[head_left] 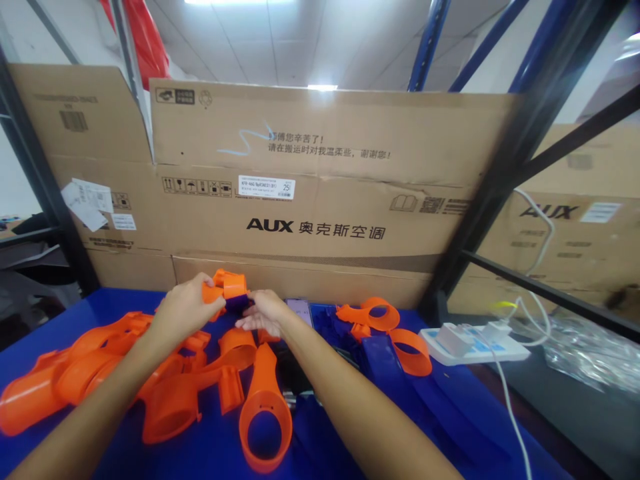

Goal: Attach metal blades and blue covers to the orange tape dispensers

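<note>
Left hand (189,308): fingers closed on orange part (235,285)
Right hand (266,312): half open, fingertips at blue strip (237,303); grip unclear
Orange part: between both hands
Phone (300,309): just beside right wrist

I can reach over the orange parts (170,410) in front of the cardboard panel (215,220); that panel blocks anything farther, and a black post (493,203) bars its right end.
</note>
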The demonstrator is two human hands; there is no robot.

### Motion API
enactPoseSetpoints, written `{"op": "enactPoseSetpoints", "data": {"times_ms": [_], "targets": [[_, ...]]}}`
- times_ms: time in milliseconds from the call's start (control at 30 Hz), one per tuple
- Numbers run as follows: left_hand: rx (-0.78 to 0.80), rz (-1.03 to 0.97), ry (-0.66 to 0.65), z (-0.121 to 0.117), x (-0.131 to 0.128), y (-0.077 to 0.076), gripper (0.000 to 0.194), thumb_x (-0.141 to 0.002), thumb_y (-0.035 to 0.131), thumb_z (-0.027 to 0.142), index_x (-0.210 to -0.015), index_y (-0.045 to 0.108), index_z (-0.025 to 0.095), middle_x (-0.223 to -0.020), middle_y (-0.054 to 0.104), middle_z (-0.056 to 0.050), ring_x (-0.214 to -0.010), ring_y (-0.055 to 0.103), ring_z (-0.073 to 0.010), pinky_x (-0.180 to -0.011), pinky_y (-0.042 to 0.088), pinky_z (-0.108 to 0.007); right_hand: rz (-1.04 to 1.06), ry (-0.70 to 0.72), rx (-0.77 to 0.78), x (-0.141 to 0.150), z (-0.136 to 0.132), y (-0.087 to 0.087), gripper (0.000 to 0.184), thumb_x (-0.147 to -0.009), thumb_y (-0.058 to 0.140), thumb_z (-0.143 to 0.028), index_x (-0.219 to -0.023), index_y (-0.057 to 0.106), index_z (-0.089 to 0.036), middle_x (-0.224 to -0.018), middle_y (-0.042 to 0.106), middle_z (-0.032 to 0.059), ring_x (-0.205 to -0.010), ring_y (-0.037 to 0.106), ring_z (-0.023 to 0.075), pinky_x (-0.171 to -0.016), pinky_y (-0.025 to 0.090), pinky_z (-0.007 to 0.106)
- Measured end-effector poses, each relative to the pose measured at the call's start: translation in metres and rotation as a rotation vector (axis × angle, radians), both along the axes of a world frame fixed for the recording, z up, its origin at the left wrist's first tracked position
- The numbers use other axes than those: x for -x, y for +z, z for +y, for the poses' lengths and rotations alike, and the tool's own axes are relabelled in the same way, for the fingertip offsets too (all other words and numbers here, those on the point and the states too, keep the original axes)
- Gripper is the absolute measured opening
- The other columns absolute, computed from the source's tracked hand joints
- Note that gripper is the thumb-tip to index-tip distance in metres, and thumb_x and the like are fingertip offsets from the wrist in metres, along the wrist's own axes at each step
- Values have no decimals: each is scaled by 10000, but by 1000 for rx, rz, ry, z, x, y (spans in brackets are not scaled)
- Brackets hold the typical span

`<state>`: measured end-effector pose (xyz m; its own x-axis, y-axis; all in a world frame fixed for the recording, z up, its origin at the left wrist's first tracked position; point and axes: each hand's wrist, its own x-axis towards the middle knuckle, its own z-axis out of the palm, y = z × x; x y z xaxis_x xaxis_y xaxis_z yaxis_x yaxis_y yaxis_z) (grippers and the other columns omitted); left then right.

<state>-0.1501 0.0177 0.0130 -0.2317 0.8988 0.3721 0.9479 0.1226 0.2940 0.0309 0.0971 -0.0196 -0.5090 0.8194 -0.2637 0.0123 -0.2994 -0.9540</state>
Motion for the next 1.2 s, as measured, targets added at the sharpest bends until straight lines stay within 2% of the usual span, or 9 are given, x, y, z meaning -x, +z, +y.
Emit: {"op": "enactPoseSetpoints", "data": {"times_ms": [200, 433, 533, 633, 767, 867, 967, 1067, 1200], "targets": [[-1, 11, 6, -1, -1, 1, 453, -788, 589, 497, -1160, 634, 244, -963, 787, -133, -913, 722, -389, -753, 480, -398, -116, 7, -88, -8, -2, 7, 265, -960, 563, -319, -1141, 564, -125, -863, 695, 115, -482, 730, 208, -428, 598, 291], [-1, 53, 38, -9, -3, 12, 443, -798, 576, 530, -1147, 617, 261, -991, 783, -130, -903, 728, -393, -745, 477, -399, -191, -49, -255, -17, -10, 10, 215, -914, 649, -354, -871, 614, -146, -651, 681, 53, -344, 610, 150, -310, 451, 213], [-67, 44, 37, -13, -10, 18, 409, -791, 601, 500, -1125, 611, 265, -995, 778, -115, -891, 724, -389, -732, 470, -395, -155, -112, -332, -25, -14, 17, 218, -935, 624, -367, -894, 621, -153, -664, 707, 47, -299, 510, 94, -284, 350, 183], [-170, -43, -48, -20, -29, 22, 337, -800, 618, 453, -1085, 613, 273, -971, 772, -76, -878, 720, -351, -726, 466, -381, -77, -199, -409, -40, -16, 28, 274, -966, 578, -440, -1014, 629, -175, -735, 733, 37, -309, 439, 53, -295, 274, 164], [-312, -158, -245, -31, -75, 17, 321, -789, 671, 384, -1080, 611, 263, -1012, 747, -52, -872, 703, -288, -746, 469, -367, 28, -331, -478, -66, -14, 39, 440, -924, 614, -544, -1220, 568, -221, -870, 739, 31, -368, 456, 58, -318, 278, 172], [-358, -220, -414, -38, -111, 8, 304, -764, 711, 317, -1044, 604, 266, -999, 733, -32, -861, 687, -263, -762, 473, -362, 89, -433, -505, -88, -12, 41, 440, -915, 601, -546, -1215, 549, -229, -777, 690, -9, -361, 404, 59, -330, 262, 178], [-384, -384, -586, -36, -136, -1, 309, -780, 736, 320, -1064, 628, 261, -992, 727, -33, -828, 676, -239, -748, 484, -342, 140, -501, -531, -112, -12, 40, 354, -920, 561, -529, -1097, 576, -223, -648, 604, -51, -359, 347, 60, -352, 247, 179], [-367, -724, -714, -24, -148, -7, 358, -882, 669, 423, -1190, 643, 242, -1097, 728, -76, -912, 684, -244, -806, 509, -342, 165, -505, -558, -133, -16, 36, 327, -901, 568, -527, -1003, 593, -218, -589, 558, -62, -374, 333, 69, -371, 234, 184], [-127, -1262, -797, -4, -157, -14, 529, -969, 513, 558, -1376, 599, 231, -1340, 664, -128, -1213, 620, -287, -966, 490, -369, 156, -473, -601, -146, -23, 27, 292, -894, 597, -504, -921, 607, -213, -571, 533, -62, -409, 360, 83, -405, 258, 195]]}}
